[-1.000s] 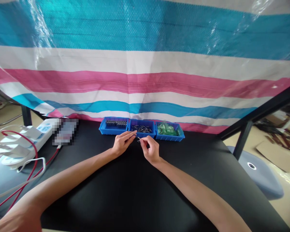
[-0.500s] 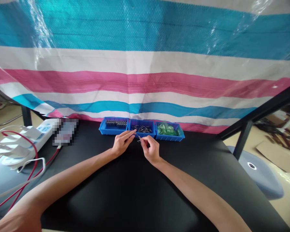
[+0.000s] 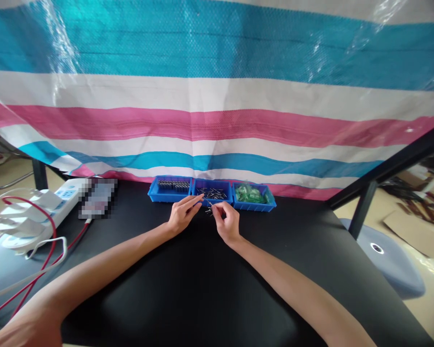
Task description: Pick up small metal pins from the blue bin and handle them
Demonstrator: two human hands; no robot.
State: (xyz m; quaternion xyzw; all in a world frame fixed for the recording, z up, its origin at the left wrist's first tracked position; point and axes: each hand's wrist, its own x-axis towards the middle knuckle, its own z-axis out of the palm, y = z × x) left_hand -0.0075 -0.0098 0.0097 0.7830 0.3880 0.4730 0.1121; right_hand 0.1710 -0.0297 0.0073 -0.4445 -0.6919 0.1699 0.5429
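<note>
My left hand point(image 3: 183, 214) and my right hand point(image 3: 227, 222) meet over the black table point(image 3: 202, 289), just in front of three small blue bins. Both pinch at a tiny metal piece point(image 3: 208, 204) between their fingertips. A few small pins lie on the table under the fingertips. The middle bin point(image 3: 212, 193) holds loose metal pins. The left bin point(image 3: 170, 188) holds rows of dark cylindrical parts. The right bin point(image 3: 253, 196) holds green parts.
A striped blue, white and pink tarp point(image 3: 217, 96) hangs right behind the bins. At the left sit a white power strip point(image 3: 63, 195), red and white cables point(image 3: 39, 241) and a blurred object. A grey round stool point(image 3: 386, 260) stands off the table's right edge.
My right hand has crept slightly up towards the middle bin, and the fingertips have shifted around the small piece. My left hand has barely moved.
</note>
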